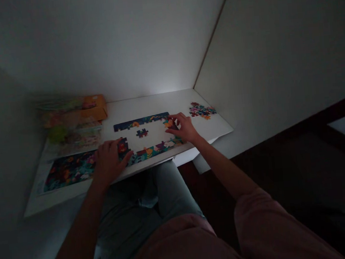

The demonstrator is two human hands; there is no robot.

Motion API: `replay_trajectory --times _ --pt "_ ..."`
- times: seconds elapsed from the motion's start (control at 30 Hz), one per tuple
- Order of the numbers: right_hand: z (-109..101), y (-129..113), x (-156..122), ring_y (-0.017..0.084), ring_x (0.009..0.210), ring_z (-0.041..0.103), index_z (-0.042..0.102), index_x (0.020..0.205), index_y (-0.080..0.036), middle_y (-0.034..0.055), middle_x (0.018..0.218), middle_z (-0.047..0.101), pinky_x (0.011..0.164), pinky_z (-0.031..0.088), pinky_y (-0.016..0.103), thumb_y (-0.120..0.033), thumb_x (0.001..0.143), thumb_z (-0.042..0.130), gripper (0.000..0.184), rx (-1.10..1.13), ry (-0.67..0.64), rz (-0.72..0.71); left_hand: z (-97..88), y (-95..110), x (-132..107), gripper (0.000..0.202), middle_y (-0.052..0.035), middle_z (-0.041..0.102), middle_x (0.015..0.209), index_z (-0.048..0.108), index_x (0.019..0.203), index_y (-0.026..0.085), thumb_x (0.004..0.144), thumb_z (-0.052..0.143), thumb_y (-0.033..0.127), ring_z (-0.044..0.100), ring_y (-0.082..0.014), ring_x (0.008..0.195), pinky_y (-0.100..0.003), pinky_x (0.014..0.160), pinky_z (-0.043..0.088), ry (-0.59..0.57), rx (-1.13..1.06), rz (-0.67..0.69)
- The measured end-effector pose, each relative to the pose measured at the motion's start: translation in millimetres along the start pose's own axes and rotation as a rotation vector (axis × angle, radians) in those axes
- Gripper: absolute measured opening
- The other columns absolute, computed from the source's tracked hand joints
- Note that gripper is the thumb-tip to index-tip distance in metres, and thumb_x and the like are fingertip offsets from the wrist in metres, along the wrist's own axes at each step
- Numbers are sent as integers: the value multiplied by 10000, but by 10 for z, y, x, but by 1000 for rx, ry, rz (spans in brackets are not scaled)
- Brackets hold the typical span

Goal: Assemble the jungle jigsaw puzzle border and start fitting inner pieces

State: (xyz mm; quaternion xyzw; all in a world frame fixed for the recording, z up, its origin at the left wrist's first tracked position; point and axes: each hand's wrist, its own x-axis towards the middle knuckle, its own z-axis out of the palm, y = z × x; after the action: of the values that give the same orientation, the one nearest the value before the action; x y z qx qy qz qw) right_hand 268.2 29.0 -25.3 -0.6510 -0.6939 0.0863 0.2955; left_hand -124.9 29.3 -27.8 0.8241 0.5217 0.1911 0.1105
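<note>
A partly assembled jigsaw puzzle (158, 147) lies on the white tabletop, its border joined around a bare middle. A small cluster of puzzle pieces (142, 133) rests inside that border. My left hand (108, 159) lies along the puzzle's left side, fingers stretched out and thumb apart, touching the edge pieces. At the right side, my right hand (185, 127) has thumb and forefinger spread around the border pieces. Its palm side is partly hidden, and the dim light blurs details. Left of my left hand is a printed picture sheet (69, 170) in similar colours.
A heap of loose puzzle pieces (201, 110) sits at the right end of the white tabletop (152, 102). At the back left stand an orange box (96, 108) and a blurred clear bag (76, 136). Walls border the back and right.
</note>
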Motion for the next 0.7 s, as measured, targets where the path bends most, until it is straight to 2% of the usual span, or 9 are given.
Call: replay_trajectory --times 0.13,0.23,0.33,0.47,0.57,0.7 --pt "-185 412 -171 403 1152 827 832 1544 -510 76 1466 823 1179 623 734 -671 1038 886 534 -18 61 155 28 -34 41 675 -311 647 1567 652 1680 255 1139 595 655 583 -632 1567 -856 1273 469 17 -40 8" --pt "-291 696 -309 390 1147 845 838 1525 -469 80 1551 814 1211 624 722 -580 1012 908 529 -19 114 204 7 -10 43 723 -344 618 1596 622 1700 191 1161 540 666 552 -657 1574 -872 1263 462 -17 -6 -1" --pt "-321 907 -393 387 1182 858 819 1529 -456 65 1587 819 1179 657 696 -507 988 902 550 -22 117 255 -3 -1 45 726 -338 611 1602 589 1713 202 1179 490 684 543 -658 1569 -889 1255 463 -31 20 5" --pt "-268 1056 -405 346 1245 853 751 1607 -451 32 1649 796 1106 713 609 -458 993 853 622 13 108 274 13 -24 46 661 -289 643 1572 584 1707 281 1174 537 669 567 -624 1562 -887 1261 472 -10 16 15" --pt "-224 1103 -379 306 1230 834 718 1642 -338 83 1679 779 1123 705 537 -413 1018 850 641 6 81 210 13 -26 45 640 -287 666 1567 609 1698 306 1152 584 638 575 -635 1542 -917 1225 476 0 0 12" --pt "-194 1111 -377 267 1245 805 696 1646 -229 124 1664 781 1206 630 475 -373 1096 827 583 -60 37 207 9 -20 49 678 -317 644 1578 614 1688 258 1161 532 677 573 -656 1544 -915 1228 479 -25 43 11"
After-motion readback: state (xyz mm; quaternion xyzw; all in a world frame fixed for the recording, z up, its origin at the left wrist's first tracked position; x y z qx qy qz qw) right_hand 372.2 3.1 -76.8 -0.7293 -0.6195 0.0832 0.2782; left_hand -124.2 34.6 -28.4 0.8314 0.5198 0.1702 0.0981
